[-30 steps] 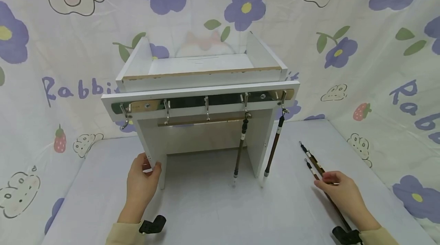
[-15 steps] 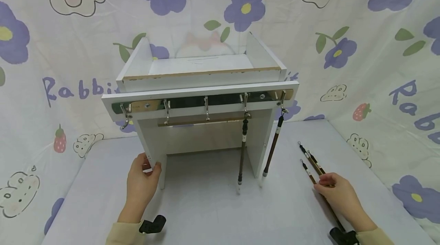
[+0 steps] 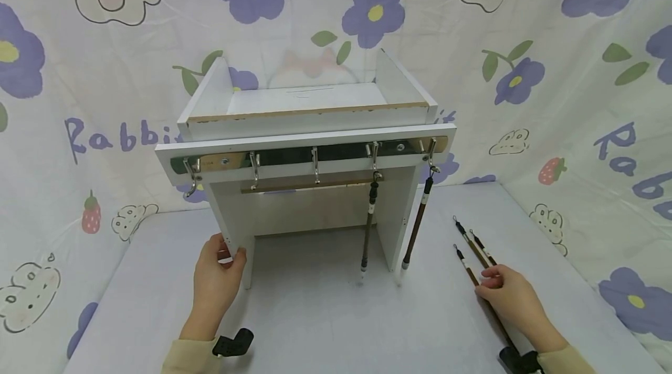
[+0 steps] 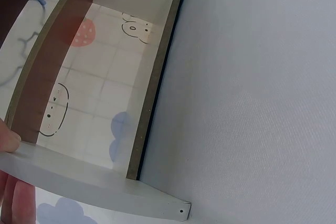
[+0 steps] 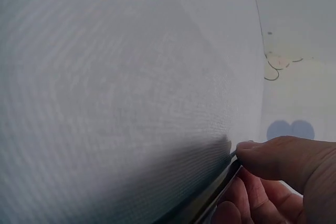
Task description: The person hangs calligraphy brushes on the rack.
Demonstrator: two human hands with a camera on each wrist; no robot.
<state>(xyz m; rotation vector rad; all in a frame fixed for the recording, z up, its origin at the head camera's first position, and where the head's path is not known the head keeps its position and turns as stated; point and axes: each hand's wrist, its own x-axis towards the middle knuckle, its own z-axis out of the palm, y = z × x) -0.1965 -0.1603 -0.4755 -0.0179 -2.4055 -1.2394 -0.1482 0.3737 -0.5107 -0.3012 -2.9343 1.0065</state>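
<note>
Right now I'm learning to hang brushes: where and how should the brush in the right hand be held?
Probably by its upper shaft, pinched from the right: the brush is slim and straight, and its end loop points away from the right hand, uncovered.

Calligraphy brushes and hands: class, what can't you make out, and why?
Head view: lower ends of three brushes, behind the right hand and black wrist camera.
Head view: tips of two hanging brushes, faint against the pale tablecloth.
Right wrist view: rest of the pinched brush, cut off by the bottom edge.
Left wrist view: most of the left hand, cut off by the left edge.
</note>
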